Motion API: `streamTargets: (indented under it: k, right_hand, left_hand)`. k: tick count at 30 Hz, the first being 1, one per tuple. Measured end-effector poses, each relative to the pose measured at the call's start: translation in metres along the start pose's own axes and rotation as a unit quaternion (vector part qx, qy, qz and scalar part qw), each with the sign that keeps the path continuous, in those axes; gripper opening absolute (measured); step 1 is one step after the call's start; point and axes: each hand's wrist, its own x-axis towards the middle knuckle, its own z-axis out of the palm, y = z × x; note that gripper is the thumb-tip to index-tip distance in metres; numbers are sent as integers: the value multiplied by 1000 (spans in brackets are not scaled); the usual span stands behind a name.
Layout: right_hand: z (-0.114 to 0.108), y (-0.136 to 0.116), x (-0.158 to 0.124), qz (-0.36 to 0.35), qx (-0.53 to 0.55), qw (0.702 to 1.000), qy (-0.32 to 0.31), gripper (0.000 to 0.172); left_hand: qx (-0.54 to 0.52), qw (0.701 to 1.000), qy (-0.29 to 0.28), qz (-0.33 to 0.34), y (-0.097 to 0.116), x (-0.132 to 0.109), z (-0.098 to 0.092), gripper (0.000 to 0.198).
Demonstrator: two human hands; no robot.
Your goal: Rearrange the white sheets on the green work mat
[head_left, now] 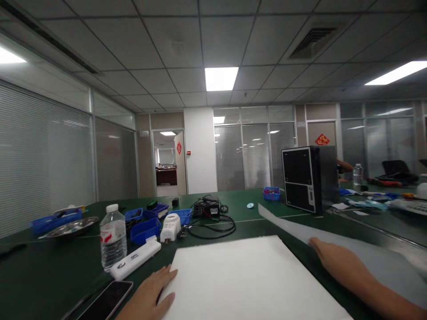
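Observation:
A large white board (247, 280) lies flat on the green table (40, 275) right in front of me. My left hand (151, 293) rests open on the table at the board's near left edge, fingers touching it. My right hand (333, 258) lies flat, palm down, on a long pale translucent sheet (367, 253) that stretches along the board's right side. Neither hand grips anything.
A dark phone (106, 302), a white bar-shaped device (135, 259) and a water bottle (112, 235) sit at left. Further back are blue bins (145, 229), a metal dish (71, 227), a black cable loop (213, 226) and a black computer case (308, 178). Another person's arm (345, 166) shows behind the case.

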Motion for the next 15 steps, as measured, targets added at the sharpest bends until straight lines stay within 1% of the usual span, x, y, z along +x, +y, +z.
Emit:
streamTargets:
  k: [2, 4, 7, 10, 12, 13, 15]
  right_hand:
    - [-4, -21, -4, -46, 10, 999, -27, 36]
    - [-8, -45, -12, -114, 25, 991, -67, 34]
    - [-18, -83, -29, -210, 45, 971, -109, 34]
    - [-36, -114, -43, -279, 94, 946, -136, 36]
    - [-47, -125, -47, -310, 126, 928, -163, 38]
    - [-51, -127, -47, -315, 132, 924, -172, 39]
    - [-54, -124, -45, -292, 124, 933, -172, 41]
  left_hand:
    - [5, 1000, -14, -8, 3, 0, -2, 52]
    - [14, 999, -28, -15, 6, -1, -4, 54]
    - [20, 999, -40, -20, 8, -1, -5, 56]
    - [18, 999, -43, -21, 7, 0, -3, 56]
    - [20, 999, -44, -23, 6, 0, -2, 56]
    - [21, 999, -44, -24, 5, 0, -1, 56]
    - [22, 999, -43, -23, 4, 0, 0, 56]
